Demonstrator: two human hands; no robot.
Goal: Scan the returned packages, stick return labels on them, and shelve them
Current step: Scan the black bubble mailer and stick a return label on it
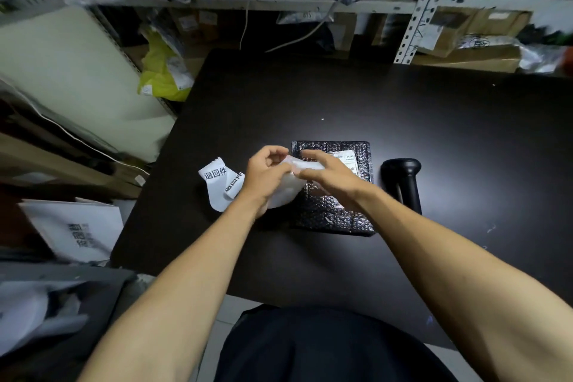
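Head view: black bubble-wrap package (pixel 333 214) flat on the dark counter (pixel 434 133), white shipping label on top. Just left of the package, left hand (pixel 263 175) and right hand (pixel 331 178) both pinching a curled white label strip (pixel 221 183) printed with black characters. Right of the package, black scanner (pixel 403 183).

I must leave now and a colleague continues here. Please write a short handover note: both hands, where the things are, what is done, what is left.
Left hand: holds the strip of return labels, pinching at its end.
Right hand: fingers pinch the same white piece, seemingly peeling a label.
Black bubble mailer: flat on the black table, under the right hand, shipping label up.
Scanner: lies on the table beside the mailer.
Done: whether it was scanned cannot be told.
Left: stick the label, shelve the mailer.
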